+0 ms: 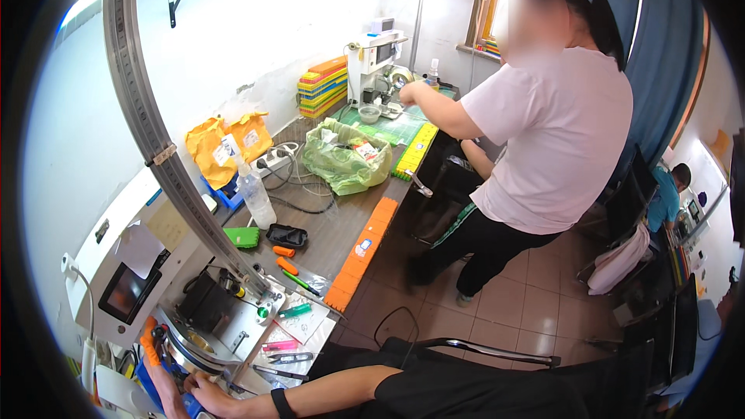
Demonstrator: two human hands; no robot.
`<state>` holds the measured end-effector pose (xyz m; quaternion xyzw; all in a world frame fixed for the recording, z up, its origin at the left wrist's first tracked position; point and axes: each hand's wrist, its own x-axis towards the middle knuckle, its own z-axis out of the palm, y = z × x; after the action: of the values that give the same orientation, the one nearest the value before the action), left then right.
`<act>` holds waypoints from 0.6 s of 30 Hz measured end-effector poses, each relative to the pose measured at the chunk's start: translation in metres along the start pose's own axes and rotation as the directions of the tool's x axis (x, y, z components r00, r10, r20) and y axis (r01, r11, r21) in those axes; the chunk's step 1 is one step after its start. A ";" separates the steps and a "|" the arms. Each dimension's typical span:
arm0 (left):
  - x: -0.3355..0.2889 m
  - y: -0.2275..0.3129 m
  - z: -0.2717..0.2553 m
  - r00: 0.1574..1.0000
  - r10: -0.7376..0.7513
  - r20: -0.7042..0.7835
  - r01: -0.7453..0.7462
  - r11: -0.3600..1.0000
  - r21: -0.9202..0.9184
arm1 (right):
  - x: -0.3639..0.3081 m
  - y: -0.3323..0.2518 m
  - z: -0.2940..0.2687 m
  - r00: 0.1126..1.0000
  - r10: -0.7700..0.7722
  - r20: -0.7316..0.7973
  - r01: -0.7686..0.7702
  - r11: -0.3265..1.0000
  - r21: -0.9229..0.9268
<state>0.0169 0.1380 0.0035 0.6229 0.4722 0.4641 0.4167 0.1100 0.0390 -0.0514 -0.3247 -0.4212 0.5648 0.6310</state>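
At the lower left, both hands are close together at a white bench machine [167,237] with a small dark screen. My left hand [159,368] has orange covers on its fingers and reaches up beside a curved metal ring [186,353]; its grip is partly hidden. Just right of it, my right hand [206,392] has its fingers bent in below the ring. What they pinch is too small and shaded to make out. A dark band circles my right wrist. A blue thing [151,384] lies under the hands.
Beside the machine lie tweezers [291,358], a pink-handled tool [279,345] and a green pen [301,284]. Farther along stand a clear bottle [254,198], a green bag-lined bin [345,159] and stacked trays [322,89]. Orange blocks [361,256] line the bench edge. A co-worker [543,132] stands beyond.
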 end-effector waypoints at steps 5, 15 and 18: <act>-0.004 -0.010 -0.011 1.000 -0.002 -0.020 0.003 1.000 0.020 | -0.010 0.012 0.012 0.998 -0.018 -0.060 0.016 1.000 -0.026; 0.005 0.031 0.014 0.996 -0.040 0.076 0.027 0.987 0.159 | 0.028 0.051 0.010 0.958 0.273 -0.089 -0.276 0.961 -0.026; 0.008 0.029 0.019 0.995 -0.048 0.085 0.039 0.993 0.109 | 0.030 0.051 0.013 0.963 0.254 -0.093 -0.259 0.965 -0.039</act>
<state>0.0419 0.1378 0.0282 0.6537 0.4912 0.4010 0.4130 0.0761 0.0751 -0.0862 -0.4167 -0.3618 0.6162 0.5619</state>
